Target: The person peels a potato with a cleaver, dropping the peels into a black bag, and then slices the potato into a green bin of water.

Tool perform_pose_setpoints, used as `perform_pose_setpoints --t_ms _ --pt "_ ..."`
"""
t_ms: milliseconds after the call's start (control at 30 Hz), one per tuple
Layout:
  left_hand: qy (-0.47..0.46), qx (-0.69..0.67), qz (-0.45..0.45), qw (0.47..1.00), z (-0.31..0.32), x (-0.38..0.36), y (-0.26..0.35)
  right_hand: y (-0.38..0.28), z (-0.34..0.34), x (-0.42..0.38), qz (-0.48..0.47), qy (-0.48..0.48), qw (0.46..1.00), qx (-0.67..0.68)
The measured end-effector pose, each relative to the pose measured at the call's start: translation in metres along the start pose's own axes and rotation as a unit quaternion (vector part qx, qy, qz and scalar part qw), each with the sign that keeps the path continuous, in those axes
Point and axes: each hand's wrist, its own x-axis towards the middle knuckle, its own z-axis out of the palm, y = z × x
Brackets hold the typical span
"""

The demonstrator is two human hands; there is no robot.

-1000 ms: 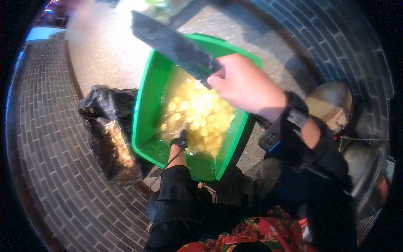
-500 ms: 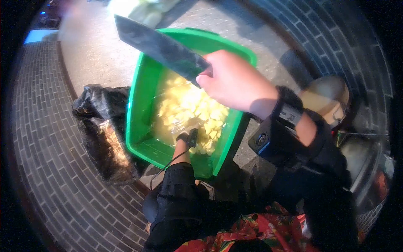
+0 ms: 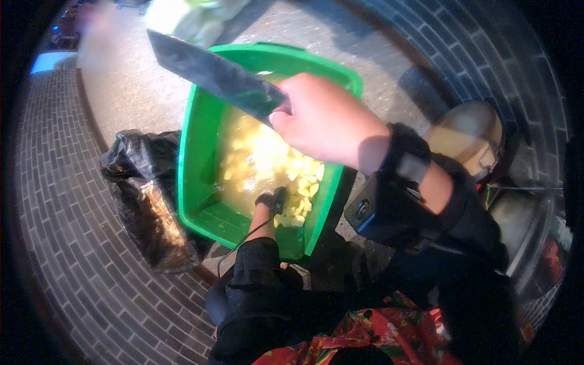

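My right hand is wrapped round the handle of a broad cleaver, raised over the green tub with its blade toward the upper left. Cloudy water and many pale yellow pieces fill much of the tub. My left arm reaches down over the near rim, and a black band with a device circles its wrist. The fingers of my left hand are under the murky water and cannot be made out.
A crumpled black plastic bag with brownish contents lies left of the tub. At the right stand a round metal pan and other metal vessels. Pale green items in a bright bag are at the top. Brick paving surrounds them.
The cleaver and my right hand have shifted slightly left in view. Around my left hand the yellow pieces have moved, with more cloudy water showing.
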Motion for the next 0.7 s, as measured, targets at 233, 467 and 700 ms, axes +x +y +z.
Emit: perform_pose_setpoints --t_ms 233,467,700 --pt "0.063 -0.042 0.075 0.994 -0.009 0.036 0.020 -0.001 -0.005 -0.001 0.010 0.022 1.000 0.010" --pt "0.076 -0.453 -0.028 0.888 -0.055 0.063 0.086 0.003 -0.011 0.000 -0.004 0.046 0.998 0.030" --pt "0.130 -0.009 0.018 0.991 -0.065 0.026 0.164 0.007 -0.018 0.004 0.000 0.048 0.999 0.017"
